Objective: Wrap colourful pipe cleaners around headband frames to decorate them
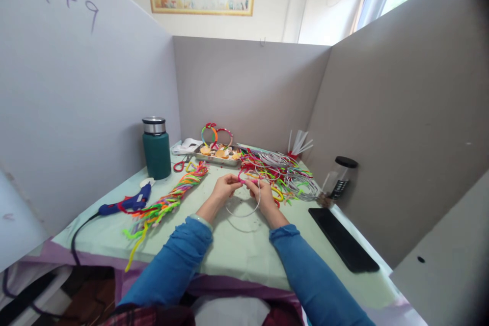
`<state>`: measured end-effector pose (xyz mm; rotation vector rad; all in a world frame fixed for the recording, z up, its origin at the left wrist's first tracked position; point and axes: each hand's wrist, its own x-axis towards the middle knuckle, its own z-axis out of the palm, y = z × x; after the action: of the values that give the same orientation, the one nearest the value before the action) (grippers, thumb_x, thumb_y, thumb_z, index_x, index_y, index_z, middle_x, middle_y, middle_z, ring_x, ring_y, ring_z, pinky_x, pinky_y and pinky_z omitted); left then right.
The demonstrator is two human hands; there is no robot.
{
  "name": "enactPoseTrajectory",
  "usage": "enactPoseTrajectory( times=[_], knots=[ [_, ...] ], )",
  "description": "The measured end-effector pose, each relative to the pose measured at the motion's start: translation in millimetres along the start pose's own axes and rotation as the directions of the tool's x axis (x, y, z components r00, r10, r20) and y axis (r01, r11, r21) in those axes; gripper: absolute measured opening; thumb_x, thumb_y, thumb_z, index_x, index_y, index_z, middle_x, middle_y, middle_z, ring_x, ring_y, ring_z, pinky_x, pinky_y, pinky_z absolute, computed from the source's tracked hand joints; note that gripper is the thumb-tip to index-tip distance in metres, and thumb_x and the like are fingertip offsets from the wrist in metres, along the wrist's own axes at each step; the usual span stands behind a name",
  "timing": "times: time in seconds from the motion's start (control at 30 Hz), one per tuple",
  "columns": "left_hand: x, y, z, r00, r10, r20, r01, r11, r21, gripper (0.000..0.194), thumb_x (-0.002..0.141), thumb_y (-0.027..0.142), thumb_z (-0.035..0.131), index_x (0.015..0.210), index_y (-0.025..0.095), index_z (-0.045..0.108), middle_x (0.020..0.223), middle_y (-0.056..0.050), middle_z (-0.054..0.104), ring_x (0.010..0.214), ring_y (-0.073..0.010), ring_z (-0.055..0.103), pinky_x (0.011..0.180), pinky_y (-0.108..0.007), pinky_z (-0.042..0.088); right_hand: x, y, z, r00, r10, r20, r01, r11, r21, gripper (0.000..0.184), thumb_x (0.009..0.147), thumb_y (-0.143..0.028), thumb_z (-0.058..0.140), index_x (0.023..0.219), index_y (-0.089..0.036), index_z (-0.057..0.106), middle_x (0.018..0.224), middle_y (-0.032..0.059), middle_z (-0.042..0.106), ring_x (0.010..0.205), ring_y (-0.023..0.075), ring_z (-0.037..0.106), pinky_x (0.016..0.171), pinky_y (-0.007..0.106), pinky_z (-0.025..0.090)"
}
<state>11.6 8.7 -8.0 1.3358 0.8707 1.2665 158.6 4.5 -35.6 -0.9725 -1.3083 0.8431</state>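
Note:
Over the middle of the table, my left hand (225, 187) and my right hand (262, 194) are close together, fingertips pinched. Between them they hold a pink pipe cleaner (243, 179) at the top of a thin silver-white wire hoop (245, 216). The hoop hangs below my fingers, just over the cloth. Beyond my right hand is a heap of silver hoops (305, 186) mixed with red, green and yellow pipe cleaners (252, 163). To the left of my left hand lies a twisted bundle of multicoloured pipe cleaners (179, 188).
A blue glue gun (128, 204) with a black cord and a green bottle (156, 153) are on the left. At the back stands a metal tray (219, 159) of small pieces, with finished-looking coloured rings (209, 135). A black phone-like slab (342, 239) and a clear jar (340, 181) are right.

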Motion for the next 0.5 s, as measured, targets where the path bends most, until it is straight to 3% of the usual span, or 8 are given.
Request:
enactPoseTrajectory(
  times=[0.27, 0.37, 0.5],
  knots=[
    [0.3, 2.0, -7.0, 0.987, -0.139, 0.081, 0.146, 0.985, -0.094, 0.038, 0.062, 0.033, 0.074, 0.091, 0.013, 0.062, 0.075, -0.004, 0.066, 0.041, -0.0027, 0.039, 0.036, -0.017, 0.024, 1.4, 1.7, -3.1, 1.0, -0.008, 0.005, 0.008, 1.0, -0.021, 0.033, 0.071, -0.049, 0.063, 0.063, -0.018, 0.058, 0.048, -0.0047, 0.043, 0.045, 0.0089, 0.034, 0.046, 0.024, 0.025],
    [-0.2, 2.7, -6.5, 0.984, -0.16, 0.082, 0.167, 0.983, -0.079, 0.036, 0.058, 0.029, 0.077, 0.085, 0.012, 0.062, 0.073, -0.004, 0.065, 0.041, -0.0018, 0.038, 0.036, -0.017, 0.023, 0.8, 0.3, -2.4, 1.0, -0.01, 0.004, 0.01, 1.0, -0.023, 0.034, 0.071, -0.05, 0.063, 0.06, -0.018, 0.056, 0.048, -0.0046, 0.043, 0.046, 0.009, 0.035, 0.046, 0.024, 0.025],
    [-0.5, 1.8, -3.6, 0.994, -0.107, 0.017, 0.107, 0.994, -0.018, 0.031, 0.055, 0.028, 0.078, 0.077, 0.013, 0.061, 0.056, 0.003, 0.056, 0.037, -0.0023, 0.035, 0.036, -0.018, 0.023, -1.2, -3.0, -1.2, 1.0, 0.002, 0.014, -0.002, 1.0, -0.025, 0.035, 0.07, -0.049, 0.063, 0.058, -0.018, 0.053, 0.049, -0.0043, 0.043, 0.046, 0.0089, 0.034, 0.046, 0.024, 0.025]
  ],
)
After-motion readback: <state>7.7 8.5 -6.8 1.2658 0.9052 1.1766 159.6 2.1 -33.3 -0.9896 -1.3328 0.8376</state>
